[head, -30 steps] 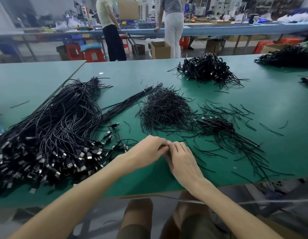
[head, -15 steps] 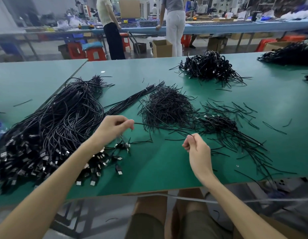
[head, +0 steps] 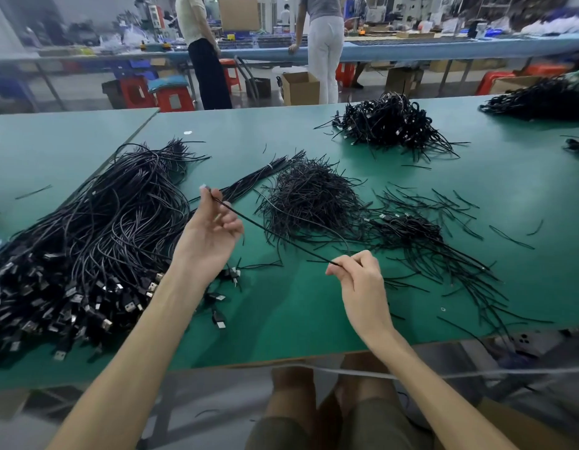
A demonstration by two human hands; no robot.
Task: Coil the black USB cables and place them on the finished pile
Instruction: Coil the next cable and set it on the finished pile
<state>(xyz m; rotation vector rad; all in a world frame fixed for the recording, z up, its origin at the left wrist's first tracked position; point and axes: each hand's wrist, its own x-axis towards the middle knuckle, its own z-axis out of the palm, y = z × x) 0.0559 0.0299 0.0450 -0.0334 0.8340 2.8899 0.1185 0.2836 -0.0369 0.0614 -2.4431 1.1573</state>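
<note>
One black USB cable (head: 275, 235) runs taut and slanted between my hands above the green table (head: 297, 313). My left hand (head: 208, 235) is raised palm up and pinches the cable just below its light-tipped upper end. My right hand (head: 359, 280) pinches the lower part of the same cable. A big heap of uncoiled black USB cables (head: 86, 241) lies at the left, plugs toward me. The pile of coiled cables (head: 388, 125) sits at the far side of the table.
A mound of short black ties (head: 310, 199) lies just beyond my hands, with loose ties (head: 444, 241) scattered to the right. Another black cable pile (head: 541, 99) sits at the far right. Two people (head: 325, 47) stand at a bench behind the table, among stools and boxes.
My hands went from touching near the table edge to spread apart. The left hand has risen with the cable end, and the cable is now stretched between both hands.
</note>
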